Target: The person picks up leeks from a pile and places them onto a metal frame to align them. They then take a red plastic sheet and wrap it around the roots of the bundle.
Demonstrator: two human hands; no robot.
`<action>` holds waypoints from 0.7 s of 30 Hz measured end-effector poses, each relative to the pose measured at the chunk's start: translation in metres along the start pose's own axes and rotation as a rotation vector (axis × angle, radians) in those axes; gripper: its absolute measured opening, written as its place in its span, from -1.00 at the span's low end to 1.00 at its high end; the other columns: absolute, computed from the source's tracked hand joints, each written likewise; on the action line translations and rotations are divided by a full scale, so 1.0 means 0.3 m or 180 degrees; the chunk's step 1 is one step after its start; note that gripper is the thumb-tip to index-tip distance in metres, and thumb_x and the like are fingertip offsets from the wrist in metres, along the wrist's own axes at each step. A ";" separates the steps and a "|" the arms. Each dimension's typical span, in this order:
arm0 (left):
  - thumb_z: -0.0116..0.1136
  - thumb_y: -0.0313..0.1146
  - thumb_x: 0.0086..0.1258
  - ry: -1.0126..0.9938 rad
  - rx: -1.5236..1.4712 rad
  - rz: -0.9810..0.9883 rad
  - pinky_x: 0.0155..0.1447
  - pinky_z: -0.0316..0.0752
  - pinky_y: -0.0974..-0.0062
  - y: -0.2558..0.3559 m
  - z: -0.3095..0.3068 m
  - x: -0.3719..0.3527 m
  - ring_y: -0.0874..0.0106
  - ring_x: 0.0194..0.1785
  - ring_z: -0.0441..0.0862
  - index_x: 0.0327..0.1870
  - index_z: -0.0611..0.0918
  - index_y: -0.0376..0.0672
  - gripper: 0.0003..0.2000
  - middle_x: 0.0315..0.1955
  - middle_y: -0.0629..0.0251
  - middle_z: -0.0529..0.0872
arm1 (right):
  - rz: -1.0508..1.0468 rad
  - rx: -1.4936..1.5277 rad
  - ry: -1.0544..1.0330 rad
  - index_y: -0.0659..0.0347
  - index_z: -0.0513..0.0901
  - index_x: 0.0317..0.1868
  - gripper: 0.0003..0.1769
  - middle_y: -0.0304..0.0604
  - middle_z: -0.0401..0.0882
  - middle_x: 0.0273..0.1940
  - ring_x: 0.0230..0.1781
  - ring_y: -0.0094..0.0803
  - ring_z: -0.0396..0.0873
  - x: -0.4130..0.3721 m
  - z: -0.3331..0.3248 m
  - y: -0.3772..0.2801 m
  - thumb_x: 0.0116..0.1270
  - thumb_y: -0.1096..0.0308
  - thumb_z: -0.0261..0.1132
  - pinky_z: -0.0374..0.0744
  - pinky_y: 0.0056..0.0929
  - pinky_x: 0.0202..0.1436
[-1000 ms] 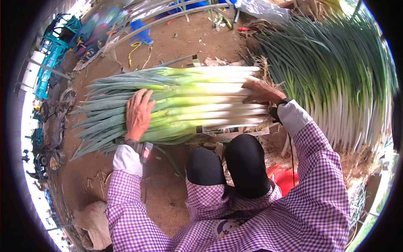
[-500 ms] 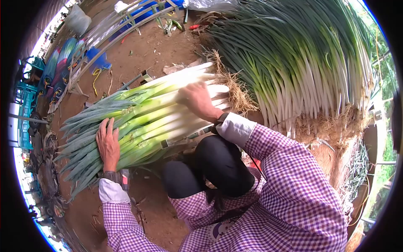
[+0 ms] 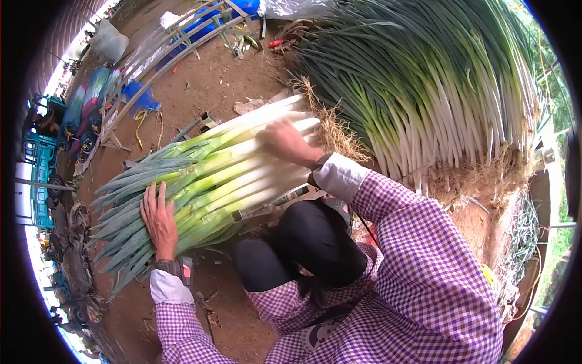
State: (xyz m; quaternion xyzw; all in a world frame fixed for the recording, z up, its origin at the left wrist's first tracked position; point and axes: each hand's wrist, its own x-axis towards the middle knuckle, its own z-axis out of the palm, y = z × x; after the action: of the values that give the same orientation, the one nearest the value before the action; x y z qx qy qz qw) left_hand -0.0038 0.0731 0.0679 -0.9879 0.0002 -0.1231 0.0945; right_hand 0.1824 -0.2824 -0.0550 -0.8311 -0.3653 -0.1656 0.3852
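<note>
Left hand spread on onions, right hand blurred over their stalks, grip unclear; smock bears emblem

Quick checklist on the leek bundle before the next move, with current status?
1. Left grip on the leek bundle: ok, laid over the green leaves.
2. Right grip firm on the white stems: cannot tell, motion blur.
3. Roots at one end: ok, toward the larger pile.
4. Bundle tied: not ok, no tie visible on top.
5. Bundle well supported: cannot tell, underside mostly hidden.
</note>
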 end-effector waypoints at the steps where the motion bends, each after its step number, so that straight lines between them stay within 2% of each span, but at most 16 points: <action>1: 0.12 -0.29 0.56 0.0006 0.0021 -0.0001 0.62 0.12 0.05 0.002 -0.005 -0.001 0.13 0.58 0.27 0.54 0.42 -0.04 -0.47 0.51 0.15 0.40 | 0.0238 0.0067 -0.0146 0.07 0.73 -0.07 -0.78 -0.13 0.73 -0.22 -0.11 -0.10 0.67 0.004 -0.009 -0.004 0.27 0.30 0.40 0.52 -0.10 0.07; 3: 0.13 -0.30 0.55 0.0065 -0.0072 0.0056 0.62 0.13 0.04 0.007 0.002 -0.003 0.12 0.56 0.30 0.52 0.44 -0.04 -0.48 0.49 0.15 0.42 | 0.0708 0.0225 -0.0469 0.05 0.70 -0.02 -0.76 -0.12 0.73 -0.16 -0.03 -0.13 0.67 -0.004 -0.021 -0.014 0.30 0.32 0.36 0.50 -0.12 0.13; 6: 0.20 -0.32 0.50 0.0126 -0.0115 0.0094 0.60 0.17 0.03 0.021 -0.032 0.004 0.10 0.52 0.35 0.46 0.51 -0.06 -0.50 0.43 0.14 0.48 | 0.0492 0.0247 -0.0379 0.01 0.68 -0.08 -0.70 -0.15 0.73 -0.13 0.00 -0.18 0.66 -0.039 -0.021 -0.012 0.33 0.05 0.46 0.40 -0.17 0.13; 11: 0.28 -0.33 0.42 0.0106 -0.0219 0.0151 0.59 0.18 0.00 0.017 -0.045 0.002 0.08 0.50 0.36 0.40 0.56 -0.11 -0.50 0.40 0.11 0.50 | 0.0379 0.0116 -0.0296 0.00 0.70 -0.10 -0.77 -0.13 0.68 -0.15 -0.01 -0.07 0.62 -0.039 -0.025 -0.011 0.25 0.23 0.43 0.48 -0.06 0.14; 12: 0.29 -0.32 0.41 0.0094 -0.0243 0.0188 0.58 0.18 0.00 0.020 -0.060 0.009 0.08 0.50 0.36 0.40 0.57 -0.12 -0.49 0.40 0.10 0.50 | 0.0271 0.0217 -0.0132 0.01 0.71 -0.11 -0.82 -0.12 0.66 -0.15 -0.02 -0.04 0.60 -0.040 -0.015 -0.002 0.28 0.26 0.38 0.48 -0.08 0.13; 15: 0.32 -0.31 0.39 0.0003 -0.0392 0.0249 0.58 0.18 -0.02 0.041 -0.100 0.048 0.07 0.51 0.35 0.38 0.58 -0.16 -0.48 0.40 0.06 0.48 | 0.0585 0.0259 -0.0486 0.03 0.72 -0.11 -0.83 -0.13 0.67 -0.14 0.00 -0.09 0.61 -0.042 -0.014 -0.006 0.32 0.27 0.33 0.44 -0.13 0.12; 18: 0.32 -0.36 0.38 0.0057 -0.0576 0.0435 0.56 0.21 0.06 0.053 -0.083 0.120 0.03 0.48 0.38 0.39 0.57 -0.15 -0.48 0.39 0.05 0.50 | 0.0657 0.0288 -0.0514 0.03 0.73 -0.12 -0.84 -0.14 0.68 -0.13 0.02 -0.13 0.61 -0.038 -0.020 -0.010 0.32 0.25 0.33 0.43 -0.13 0.14; 19: 0.30 -0.33 0.41 0.0205 -0.0541 0.0601 0.54 0.24 0.08 0.052 -0.054 0.147 0.04 0.42 0.45 0.34 0.61 -0.16 -0.53 0.33 0.08 0.57 | 0.0699 0.0214 -0.0564 0.02 0.74 -0.12 -0.83 -0.15 0.69 -0.12 0.04 -0.15 0.61 -0.039 -0.011 0.000 0.33 0.24 0.33 0.43 -0.13 0.16; 21: 0.28 -0.31 0.43 -0.0073 -0.0695 0.0630 0.51 0.26 0.07 0.053 -0.015 0.178 0.05 0.37 0.49 0.30 0.64 -0.17 -0.58 0.28 0.11 0.61 | 0.0667 0.0179 -0.0503 0.02 0.75 -0.12 -0.83 -0.16 0.69 -0.12 0.04 -0.15 0.61 -0.040 0.006 0.013 0.33 0.24 0.32 0.43 -0.14 0.18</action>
State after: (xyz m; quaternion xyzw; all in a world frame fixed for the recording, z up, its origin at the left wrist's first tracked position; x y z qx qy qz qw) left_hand 0.0472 0.0554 0.0820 -0.9888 0.1100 -0.1011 -0.0020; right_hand 0.1770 -0.2885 -0.0648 -0.8641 -0.3102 -0.0483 0.3935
